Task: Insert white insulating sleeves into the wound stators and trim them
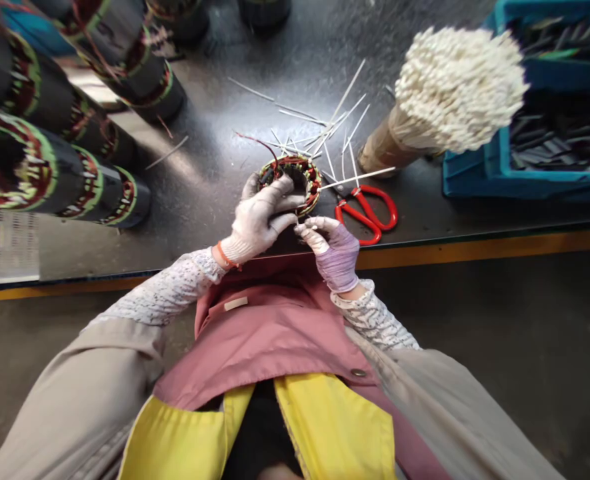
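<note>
On a dark workbench, at a wire-wound ring.
Gripping it with half-curled left hand; with right hand nearly pinched alongside, cannot tell if on anything.

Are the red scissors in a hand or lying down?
Lying down: the red scissors rest on the table. The left hand and right hand are at the wire-wound ring.

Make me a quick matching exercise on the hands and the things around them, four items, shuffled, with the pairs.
Column one
1. left hand
2. right hand
3. scissors
4. bundle of white strips

Column two
A. red handles
B. beside the blue bin
C. fingers over the wound ring
D. purple on its glove

Pairs: 1-C, 2-D, 3-A, 4-B
</note>
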`<state>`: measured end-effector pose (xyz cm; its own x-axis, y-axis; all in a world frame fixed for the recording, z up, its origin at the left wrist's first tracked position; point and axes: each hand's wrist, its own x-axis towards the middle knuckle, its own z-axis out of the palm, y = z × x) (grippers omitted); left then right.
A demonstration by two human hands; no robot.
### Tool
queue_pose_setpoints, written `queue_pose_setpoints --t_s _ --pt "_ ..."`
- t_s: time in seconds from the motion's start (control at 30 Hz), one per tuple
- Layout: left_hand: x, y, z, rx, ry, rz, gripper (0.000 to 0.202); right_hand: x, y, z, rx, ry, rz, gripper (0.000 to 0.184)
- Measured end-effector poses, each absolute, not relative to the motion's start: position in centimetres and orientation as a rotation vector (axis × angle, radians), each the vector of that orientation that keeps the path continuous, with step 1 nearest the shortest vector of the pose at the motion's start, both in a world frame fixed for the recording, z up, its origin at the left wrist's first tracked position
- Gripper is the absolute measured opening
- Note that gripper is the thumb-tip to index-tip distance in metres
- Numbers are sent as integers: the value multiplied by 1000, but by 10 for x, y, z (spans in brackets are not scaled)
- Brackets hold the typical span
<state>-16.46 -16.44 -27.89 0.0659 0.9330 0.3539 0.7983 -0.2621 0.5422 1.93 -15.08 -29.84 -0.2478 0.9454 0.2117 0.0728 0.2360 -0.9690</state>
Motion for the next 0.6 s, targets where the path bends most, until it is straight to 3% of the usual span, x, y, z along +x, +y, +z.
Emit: queue_pose_setpoints --t_s 0.13,0.33,0.5,0.6 --pt "-163 -165 -283 2192 1719 1090 26 26 -149 -274 -935 -1700 1089 10" --pt "-166 -162 -282 2264 1593 1182 20 21 -141 -258 -966 -1873 946 12" --pt "-167 -161 -285 2295 1543 1234 21 13 -131 -274 -1078 -1985 886 25" --pt "-168 -160 -285 2312 1531 1214 22 13 -128 -275 -1066 -2152 613 27"
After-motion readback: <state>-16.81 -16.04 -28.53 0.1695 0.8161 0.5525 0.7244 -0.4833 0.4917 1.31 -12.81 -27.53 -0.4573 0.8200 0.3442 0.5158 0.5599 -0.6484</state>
